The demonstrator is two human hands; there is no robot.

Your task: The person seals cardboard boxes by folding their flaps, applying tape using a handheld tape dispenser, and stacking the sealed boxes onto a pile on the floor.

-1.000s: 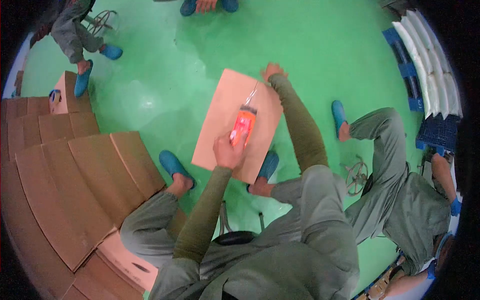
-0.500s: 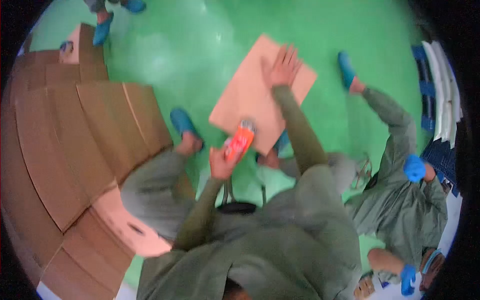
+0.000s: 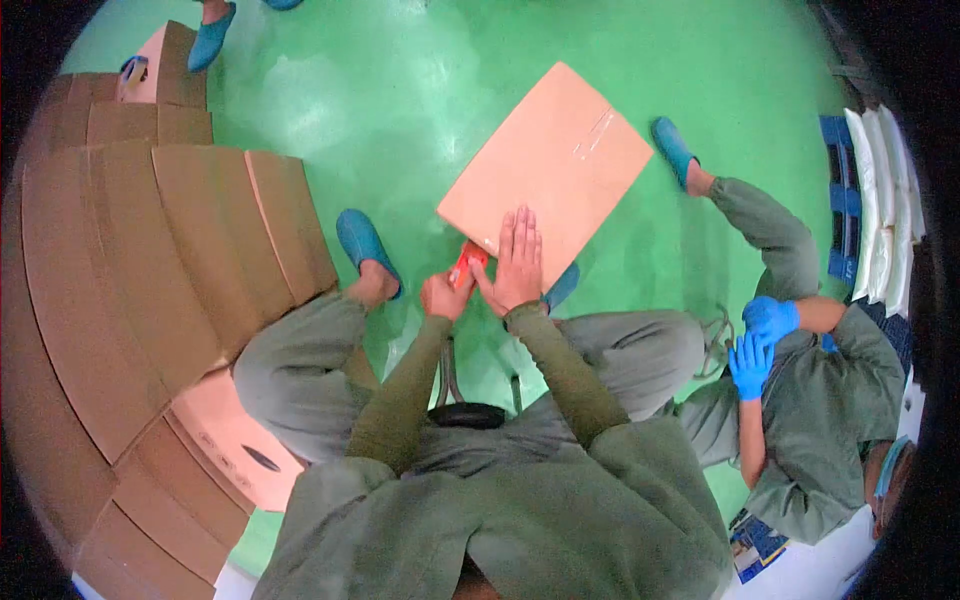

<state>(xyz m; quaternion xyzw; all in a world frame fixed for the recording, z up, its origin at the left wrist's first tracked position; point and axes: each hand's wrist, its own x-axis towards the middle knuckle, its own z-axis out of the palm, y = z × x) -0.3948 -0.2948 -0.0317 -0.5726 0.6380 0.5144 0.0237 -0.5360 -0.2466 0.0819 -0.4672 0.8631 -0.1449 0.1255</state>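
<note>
A cardboard box (image 3: pixel 560 150) lies tilted in front of my knees, a strip of clear tape showing near its far right edge. My left hand (image 3: pixel 446 297) is closed round an orange-red tape dispenser (image 3: pixel 466 268), whose front end is at the box's near left edge, partly hidden there. My right hand (image 3: pixel 517 262) lies flat with fingers stretched out on the near part of the box, its thumb beside the dispenser.
Stacked brown cartons (image 3: pixel 120 280) fill the left side. At the right sits a co-worker with blue gloves (image 3: pixel 752 368), one foot in a teal clog (image 3: pixel 675 150). White bags (image 3: pixel 880 210) are stacked at the far right. Another person's clog (image 3: pixel 210 38) shows at the top left.
My right hand has come back from the far part of the box to its near edge. The dispenser has dropped slightly toward the box's near edge. The co-worker's gloved hands have come together.
</note>
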